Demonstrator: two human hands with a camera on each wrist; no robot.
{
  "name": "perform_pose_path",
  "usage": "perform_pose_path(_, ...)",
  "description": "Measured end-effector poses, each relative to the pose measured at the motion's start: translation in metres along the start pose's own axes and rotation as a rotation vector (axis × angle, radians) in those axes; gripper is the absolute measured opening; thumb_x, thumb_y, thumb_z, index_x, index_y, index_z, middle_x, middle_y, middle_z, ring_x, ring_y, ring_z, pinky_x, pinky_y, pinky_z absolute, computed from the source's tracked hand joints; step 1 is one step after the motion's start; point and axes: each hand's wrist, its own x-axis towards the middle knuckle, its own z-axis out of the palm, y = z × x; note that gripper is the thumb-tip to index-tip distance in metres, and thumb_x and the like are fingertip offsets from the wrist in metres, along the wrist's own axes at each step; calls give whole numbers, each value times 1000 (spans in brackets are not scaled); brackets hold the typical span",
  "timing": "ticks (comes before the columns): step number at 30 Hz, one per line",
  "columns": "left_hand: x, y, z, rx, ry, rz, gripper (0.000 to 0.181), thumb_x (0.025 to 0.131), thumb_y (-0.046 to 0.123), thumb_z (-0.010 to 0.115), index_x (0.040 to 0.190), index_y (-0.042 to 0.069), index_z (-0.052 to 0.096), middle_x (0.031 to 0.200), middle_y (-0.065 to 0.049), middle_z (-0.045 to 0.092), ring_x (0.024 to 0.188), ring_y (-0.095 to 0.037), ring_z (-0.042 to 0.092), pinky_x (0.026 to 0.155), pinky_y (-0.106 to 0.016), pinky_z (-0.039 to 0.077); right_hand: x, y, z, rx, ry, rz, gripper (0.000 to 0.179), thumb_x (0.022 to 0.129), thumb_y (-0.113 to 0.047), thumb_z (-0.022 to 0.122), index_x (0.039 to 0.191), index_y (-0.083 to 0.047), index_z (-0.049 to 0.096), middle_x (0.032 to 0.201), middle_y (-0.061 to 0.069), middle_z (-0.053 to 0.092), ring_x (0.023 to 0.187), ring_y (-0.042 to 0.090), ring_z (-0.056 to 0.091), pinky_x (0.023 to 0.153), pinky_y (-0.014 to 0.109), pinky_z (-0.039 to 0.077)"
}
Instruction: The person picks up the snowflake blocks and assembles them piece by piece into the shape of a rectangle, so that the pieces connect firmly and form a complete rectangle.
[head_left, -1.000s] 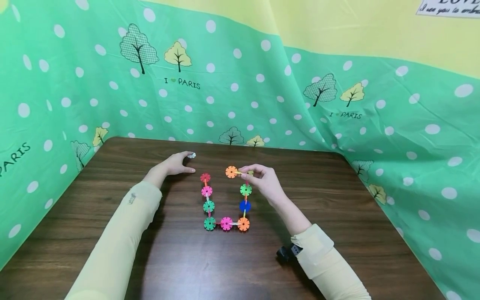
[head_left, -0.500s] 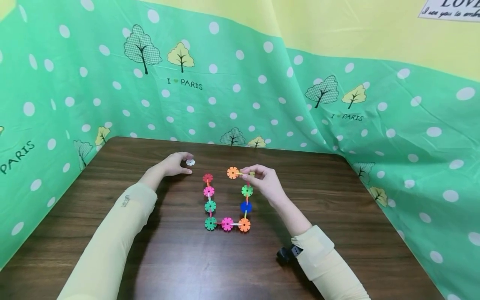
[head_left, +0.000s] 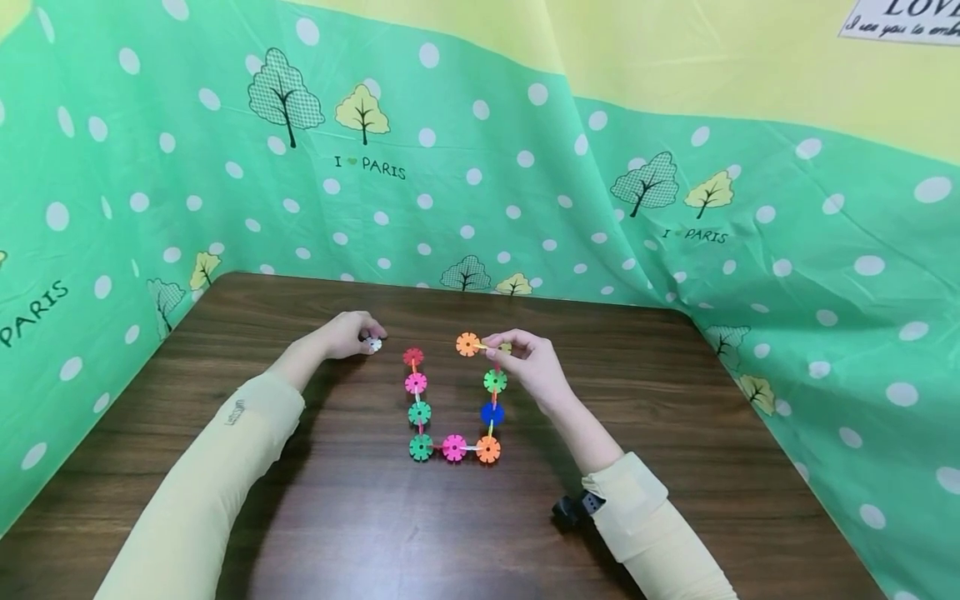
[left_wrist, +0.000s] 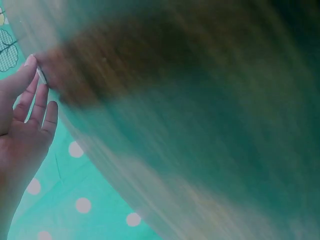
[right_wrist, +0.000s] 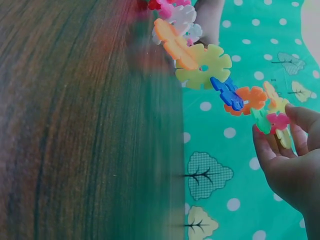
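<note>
My left hand pinches a white snowflake disc left of the chain's far end. In the left wrist view, only the thin edge of that disc shows between thumb and fingers. Interlocked snowflake discs form a U-shaped chain; its left arm ends in a red disc, and its right arm turns inward to an orange disc. With thumb and fingertips, my right hand pinches the chain at this far right corner, by a yellow disc, partly hiding it. Colourful discs show at the right fingertips.
The chain's near side, with a pink disc in its middle, lies on the dark wooden table. A green dotted curtain hangs behind the table and along its sides. A black device is at the right wrist.
The left hand has drawn the white disc nearer across the table, and its thumb and fingers have come together on it. The right hand and the chain have hardly moved.
</note>
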Motion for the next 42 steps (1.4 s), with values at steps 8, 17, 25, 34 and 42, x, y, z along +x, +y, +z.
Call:
perform_pose_path(8, -5, 0, 6, -40, -21, 3, 23, 80, 7, 74, 102, 4, 70, 95, -9, 58, 86, -20, 56, 78, -35, 49, 6, 28, -4, 30, 11, 11, 21, 85, -12, 71, 99, 2, 68, 113, 17, 65, 67, 24, 56, 52, 18, 46)
perform_pose_path(17, -7, 3, 7, -71, -58, -20, 19, 76, 11, 79, 87, 4, 66, 83, -5, 63, 78, -17, 57, 72, -32, 49, 7, 30, -3, -1, 35, -27, 18, 84, -15, 72, 94, 0, 69, 108, 13, 68, 65, 14, 55, 53, 24, 46)
perform_pose_path(25, -8, 6, 8, -77, -42, -30, 27, 74, 14, 81, 86, 7, 58, 81, -4, 60, 77, -17, 55, 72, -31, 47, 7, 30, -4, 31, 27, -20, 17, 85, -8, 70, 95, 6, 66, 111, 17, 67, 87, 26, 66, 68, 27, 54)
perform_pose_path(34, -11, 12, 5, -100, 91, 0, 21, 75, 12, 80, 82, 9, 60, 74, -2, 64, 69, -15, 57, 63, -28, 47, 7, 28, -5, 73, 11, -21, 13, 87, -5, 66, 93, 6, 63, 112, 17, 67, 78, 18, 67, 66, 26, 54)
perform_pose_path(42, -16, 32, -2, -223, 252, -17, 14, 79, 7, 75, 84, 2, 63, 73, -7, 66, 60, -12, 62, 55, -24, 50, 8, 26, -6, 59, -11, -19, 21, 88, -10, 67, 105, 2, 66, 91, 13, 70, 74, 20, 65, 65, 26, 55)
